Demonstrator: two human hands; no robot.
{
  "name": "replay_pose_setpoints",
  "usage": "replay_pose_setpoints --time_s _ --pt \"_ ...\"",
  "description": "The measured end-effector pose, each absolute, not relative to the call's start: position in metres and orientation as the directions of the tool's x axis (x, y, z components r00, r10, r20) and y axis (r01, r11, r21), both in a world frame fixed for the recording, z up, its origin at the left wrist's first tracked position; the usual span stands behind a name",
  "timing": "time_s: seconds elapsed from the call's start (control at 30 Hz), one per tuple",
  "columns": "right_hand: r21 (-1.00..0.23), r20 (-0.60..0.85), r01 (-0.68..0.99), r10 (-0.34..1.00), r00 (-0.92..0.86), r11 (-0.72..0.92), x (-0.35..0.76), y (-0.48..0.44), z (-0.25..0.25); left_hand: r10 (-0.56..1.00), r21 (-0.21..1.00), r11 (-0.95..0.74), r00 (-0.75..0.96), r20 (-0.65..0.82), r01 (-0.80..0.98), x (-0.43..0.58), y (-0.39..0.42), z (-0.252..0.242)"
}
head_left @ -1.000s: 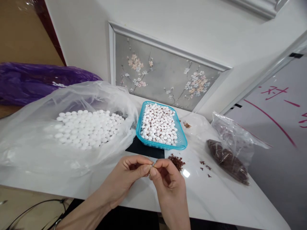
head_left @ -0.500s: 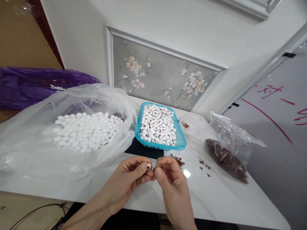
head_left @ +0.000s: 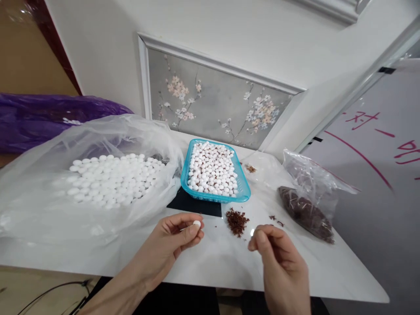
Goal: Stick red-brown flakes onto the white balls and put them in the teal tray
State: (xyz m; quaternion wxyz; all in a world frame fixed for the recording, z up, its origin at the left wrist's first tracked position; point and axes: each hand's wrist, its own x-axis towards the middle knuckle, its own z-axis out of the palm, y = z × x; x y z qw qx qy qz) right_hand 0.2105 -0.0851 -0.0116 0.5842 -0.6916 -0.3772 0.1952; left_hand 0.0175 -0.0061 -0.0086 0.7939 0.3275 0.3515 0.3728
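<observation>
Between the thumb and fingers of my left hand (head_left: 175, 238) is a small white bead (head_left: 197, 223). My right hand (head_left: 284, 262) is apart from it on the right, thumb and index finger pinched together; whether something tiny is between them I cannot make out. A heap of small reddish-brown pieces (head_left: 237, 222) lies on the table between and just beyond the hands. Farther back, a blue plastic basket (head_left: 244, 192) holds many white beads with brown bits among them. To the left, a clear plastic bag (head_left: 36, 192) lies open, full of plain white beads (head_left: 114, 179).
On the right, a zip bag (head_left: 305, 214) of dark brown pieces lies near the whiteboard (head_left: 370, 166). A few loose brown pieces (head_left: 275, 218) are scattered beside it. Under the basket's front is a black sheet (head_left: 193, 205). A purple bag (head_left: 59, 118) sits back left.
My right hand has moved right, away from my left hand, uncovering the brown heap. My left hand still pinches the bead. The whole view has shifted slightly.
</observation>
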Motion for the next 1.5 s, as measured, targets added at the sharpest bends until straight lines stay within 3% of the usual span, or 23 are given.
replay_pose_setpoints --time_s 0.27,0.37,0.5,0.8,0.97,1.07,1.13,1.2,1.4,1.5 --pt "-0.904 0.219 0.398 0.633 0.742 -0.154 0.240 -0.089 -0.012 0.859 0.843 0.415 0.452 -0.240 -0.342 0.022 -0.008 -0.003" --pt "-0.833 0.236 0.511 0.699 0.676 -0.212 0.252 -0.082 -0.023 0.862 0.844 0.411 0.448 -0.237 -0.345 0.024 -0.007 -0.003" --pt "-0.587 0.217 0.764 0.858 0.466 -0.267 0.267 -0.061 -0.034 0.849 0.835 0.442 0.454 -0.271 -0.327 0.025 -0.008 0.000" --pt "-0.422 0.183 0.862 0.905 0.383 -0.280 0.267 -0.043 -0.037 0.845 0.870 0.408 0.475 -0.246 -0.275 0.025 -0.011 0.003" --pt "-0.392 0.196 0.878 0.907 0.373 -0.276 0.268 -0.046 -0.043 0.913 0.941 0.237 0.385 -0.131 -0.241 0.031 -0.006 0.008" --pt "-0.381 0.227 0.887 0.904 0.362 -0.260 0.268 -0.047 -0.047 0.969 0.995 -0.070 0.234 0.084 -0.070 0.045 0.009 0.021" --pt "-0.378 0.253 0.892 0.899 0.358 -0.249 0.267 -0.048 -0.049 0.940 0.948 -0.309 0.175 0.292 0.079 0.056 0.025 0.028" --pt "-0.370 0.268 0.895 0.893 0.360 -0.250 0.266 -0.049 -0.051 0.898 0.886 -0.427 0.196 0.393 0.183 0.064 0.039 0.033" --pt "-0.332 0.225 0.898 0.900 0.373 -0.289 0.265 -0.051 -0.051 0.832 0.662 -0.554 0.300 0.467 0.505 0.035 0.050 0.046" --pt "-0.285 0.231 0.914 0.904 0.359 -0.289 0.262 -0.051 -0.050 0.858 0.486 -0.485 0.288 0.425 0.727 -0.009 0.055 0.051"
